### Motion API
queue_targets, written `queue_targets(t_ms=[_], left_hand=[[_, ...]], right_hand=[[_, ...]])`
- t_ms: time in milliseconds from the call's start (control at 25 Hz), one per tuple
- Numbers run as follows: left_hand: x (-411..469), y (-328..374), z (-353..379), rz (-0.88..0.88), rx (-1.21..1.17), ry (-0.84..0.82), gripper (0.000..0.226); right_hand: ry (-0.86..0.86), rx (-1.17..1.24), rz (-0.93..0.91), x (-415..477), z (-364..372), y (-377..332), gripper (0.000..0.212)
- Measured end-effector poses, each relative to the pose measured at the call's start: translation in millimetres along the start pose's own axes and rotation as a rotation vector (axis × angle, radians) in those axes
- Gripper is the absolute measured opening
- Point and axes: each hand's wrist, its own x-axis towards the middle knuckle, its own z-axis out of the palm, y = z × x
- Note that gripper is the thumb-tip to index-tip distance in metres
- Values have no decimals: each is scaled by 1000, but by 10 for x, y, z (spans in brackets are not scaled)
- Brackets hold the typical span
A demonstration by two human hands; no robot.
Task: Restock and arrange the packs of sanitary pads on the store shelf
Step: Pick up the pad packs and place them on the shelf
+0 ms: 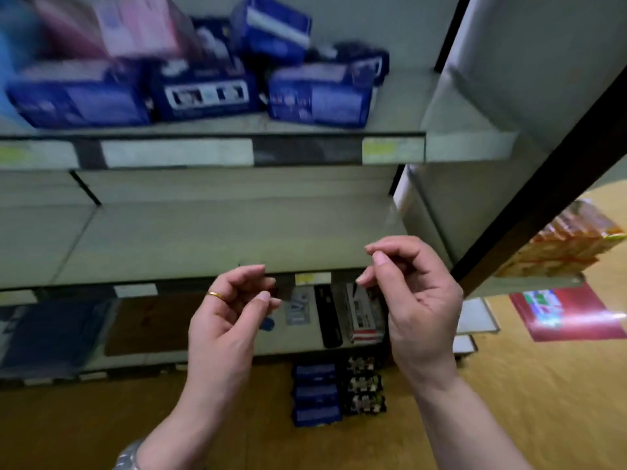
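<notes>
**Hand state.** The left hand (234, 300) and right hand (410, 283) are raised side by side in front of the middle shelf (203, 239), palms toward the camera. On each hand the fingers are curled and the thumb is closed toward the fingertips. Each hand appears to pinch a lower corner of a faint clear sheet (305, 239) that spans the gap between them. The sheet is barely visible, so the grip is a judgement. Neither hand touches a pack.

**Pack locations.**
- Upper packs (203, 93): blue, heaped out of line on the upper shelf (390, 120), above and far from the fingers. A pink pack (135, 25) lies on top at far left, blurred.
- Floor packs (317, 395): a blue stack on the floor, below the hands and between the two forearms.

**Governing relation.**
- The upper packs lie up and mostly left of both sets of fingertips, well apart from them. Their long axes run roughly left to right, and several are skewed.
- The left hand is nearer the left and centre packs. The rightmost blue pack sits about midway above both hands.
- The floor stack also has its long axis left to right and is about equally close to either hand.

**Next move (judgement).** The sheet must be set down or fitted before either hand can take a pack.
</notes>
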Motion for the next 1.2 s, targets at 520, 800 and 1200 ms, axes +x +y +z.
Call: queue_targets(t_ms=[520, 800, 1200], left_hand=[[238, 1614, -563, 299, -113, -125, 22], [557, 1799, -442, 309, -127, -90, 19], [1213, 1733, 13, 307, 43, 0, 20]], right_hand=[[57, 63, -213, 419, 661, -1458, 5], [12, 53, -151, 895, 653, -1413, 10], [-124, 47, -103, 1820, 531, -1008, 12]])
